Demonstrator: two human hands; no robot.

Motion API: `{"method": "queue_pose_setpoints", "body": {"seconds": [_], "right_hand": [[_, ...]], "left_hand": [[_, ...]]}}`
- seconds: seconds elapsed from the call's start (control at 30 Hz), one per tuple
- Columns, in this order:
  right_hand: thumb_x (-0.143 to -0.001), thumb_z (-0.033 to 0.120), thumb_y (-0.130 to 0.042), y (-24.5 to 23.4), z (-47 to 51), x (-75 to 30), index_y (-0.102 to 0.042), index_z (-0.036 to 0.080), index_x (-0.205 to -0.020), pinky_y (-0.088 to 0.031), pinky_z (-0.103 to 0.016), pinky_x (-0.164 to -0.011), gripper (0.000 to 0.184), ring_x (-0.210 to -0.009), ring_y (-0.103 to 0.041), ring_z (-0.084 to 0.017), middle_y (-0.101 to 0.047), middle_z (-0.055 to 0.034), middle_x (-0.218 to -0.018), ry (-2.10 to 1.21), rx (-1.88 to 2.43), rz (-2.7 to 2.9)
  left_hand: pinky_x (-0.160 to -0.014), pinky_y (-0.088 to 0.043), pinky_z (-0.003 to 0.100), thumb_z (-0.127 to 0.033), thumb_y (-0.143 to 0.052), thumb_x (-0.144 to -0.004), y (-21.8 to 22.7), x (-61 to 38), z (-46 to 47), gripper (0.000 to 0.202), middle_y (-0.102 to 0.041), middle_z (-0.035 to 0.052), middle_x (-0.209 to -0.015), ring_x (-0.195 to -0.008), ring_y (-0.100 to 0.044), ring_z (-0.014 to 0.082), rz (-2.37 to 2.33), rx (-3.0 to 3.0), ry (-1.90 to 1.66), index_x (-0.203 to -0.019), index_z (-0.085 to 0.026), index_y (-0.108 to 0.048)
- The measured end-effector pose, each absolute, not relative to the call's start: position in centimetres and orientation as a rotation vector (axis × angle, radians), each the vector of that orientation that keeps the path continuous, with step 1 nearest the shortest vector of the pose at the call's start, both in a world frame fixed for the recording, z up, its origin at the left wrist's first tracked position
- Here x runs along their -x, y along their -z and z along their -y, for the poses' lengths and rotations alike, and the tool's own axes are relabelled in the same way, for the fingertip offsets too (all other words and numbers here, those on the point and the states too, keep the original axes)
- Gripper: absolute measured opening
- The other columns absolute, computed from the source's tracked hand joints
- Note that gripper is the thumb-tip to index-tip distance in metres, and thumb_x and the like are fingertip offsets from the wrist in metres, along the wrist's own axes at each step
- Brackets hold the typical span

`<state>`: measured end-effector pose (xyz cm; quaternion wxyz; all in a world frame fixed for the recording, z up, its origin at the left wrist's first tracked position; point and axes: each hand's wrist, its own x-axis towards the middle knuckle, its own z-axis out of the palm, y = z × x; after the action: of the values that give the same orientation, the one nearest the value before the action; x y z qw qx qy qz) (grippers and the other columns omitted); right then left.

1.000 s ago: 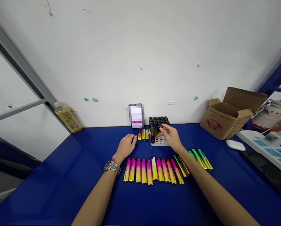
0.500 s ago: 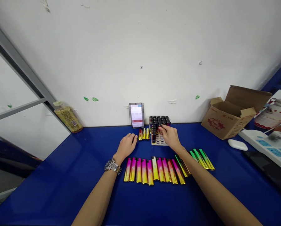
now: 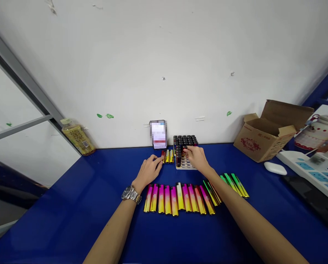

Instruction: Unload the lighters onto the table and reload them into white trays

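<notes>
A white slotted tray (image 3: 185, 165) by the wall holds several upright lighters with black tops (image 3: 185, 141). My right hand (image 3: 197, 158) is over the tray's front, fingers pinched on one upright lighter (image 3: 185, 151). My left hand (image 3: 149, 169), with a watch on the wrist, reaches to three small red-and-yellow lighters (image 3: 168, 156) lying left of the tray, its fingertips closing on the leftmost one. A row of several pink-and-yellow lighters (image 3: 177, 199) lies flat in front of me, with green-and-yellow ones (image 3: 234, 185) to its right.
A blurred phone (image 3: 158, 134) leans on the wall behind the small lighters. A yellow drink bottle (image 3: 77, 138) stands at the left, an open cardboard box (image 3: 271, 132) at the right. A white oval object (image 3: 275, 168) and a power strip (image 3: 309, 172) lie far right.
My left hand slid right to touch the small lighters beside the tray. My right hand shifted slightly left over the tray's front with its pinch kept.
</notes>
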<state>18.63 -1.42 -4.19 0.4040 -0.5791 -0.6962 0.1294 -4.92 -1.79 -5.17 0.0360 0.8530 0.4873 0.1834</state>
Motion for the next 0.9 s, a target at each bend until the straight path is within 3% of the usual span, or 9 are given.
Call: {"method": "queue_pose_setpoints", "body": {"seconds": [0.13,0.33,0.6,0.73,0.83,0.9], "right_hand": [[-0.084,0.021,-0.042,3.9,2.0,-17.8,-0.042,0.023,-0.054,-0.031,-0.026,-0.053,0.030,-0.051,-0.052,-0.017,-0.057,-0.0039,-0.052,-0.324,1.455,1.805],[-0.089,0.030,-0.041,4.4,3.2,-17.1,-0.045,0.023,-0.058,-0.033,-0.027,-0.053,0.032,-0.052,-0.053,-0.019,-0.059,-0.0047,-0.055,-0.342,1.392,1.748],[-0.091,0.042,-0.037,4.3,3.6,-16.9,-0.047,0.023,-0.061,-0.032,-0.027,-0.053,0.037,-0.050,-0.052,-0.018,-0.058,-0.0035,-0.054,-0.299,1.395,1.748],[-0.091,0.043,-0.040,4.3,3.6,-16.9,-0.055,0.022,-0.064,-0.033,-0.027,-0.052,0.038,-0.050,-0.053,-0.019,-0.060,-0.0036,-0.054,-0.311,1.404,1.732],[-0.090,0.044,-0.043,4.1,3.9,-16.8,-0.067,0.019,-0.085,-0.036,-0.028,-0.054,0.035,-0.052,-0.057,-0.020,-0.059,-0.0021,-0.052,-0.342,1.432,1.658],[-0.090,0.044,-0.043,3.7,4.2,-16.7,-0.067,0.015,-0.104,-0.039,-0.028,-0.056,0.040,-0.055,-0.058,-0.021,-0.060,-0.0020,-0.055,-0.310,1.429,1.549]], "left_hand": [[-0.079,-0.046,0.033,-0.033,-0.034,-0.096,5.1,4.9,1.7,0.034,-0.061,0.0074,-0.103,-0.092,-0.061,0.0207,-1.473,-2.592,-0.593,-0.114,-0.022,-0.061],[-0.067,-0.044,0.030,-0.040,-0.040,-0.093,4.7,4.4,1.8,0.026,-0.059,0.0058,-0.091,-0.076,-0.060,0.0192,-1.660,-2.572,-0.537,-0.086,-0.020,-0.056],[-0.060,-0.041,0.030,-0.024,-0.049,-0.086,4.8,4.2,1.6,0.006,-0.060,0.0065,-0.083,-0.073,-0.061,0.0216,-1.821,-2.357,-0.590,-0.083,-0.021,-0.045],[-0.058,-0.041,0.029,-0.019,-0.049,-0.084,5.0,4.8,1.1,0.013,-0.058,0.0016,-0.070,-0.066,-0.059,0.0192,-1.693,-2.282,-0.810,-0.075,-0.023,-0.040],[-0.061,-0.044,0.029,-0.023,-0.050,-0.084,4.8,4.8,1.0,0.015,-0.059,-0.0012,-0.066,-0.064,-0.060,0.0174,-1.617,-2.073,-1.068,-0.073,-0.023,-0.040],[-0.064,-0.048,0.030,-0.029,-0.053,-0.083,4.3,4.5,1.2,0.014,-0.061,-0.0018,-0.066,-0.064,-0.063,0.0165,-1.464,-1.877,-1.264,-0.076,-0.023,-0.042]]}}
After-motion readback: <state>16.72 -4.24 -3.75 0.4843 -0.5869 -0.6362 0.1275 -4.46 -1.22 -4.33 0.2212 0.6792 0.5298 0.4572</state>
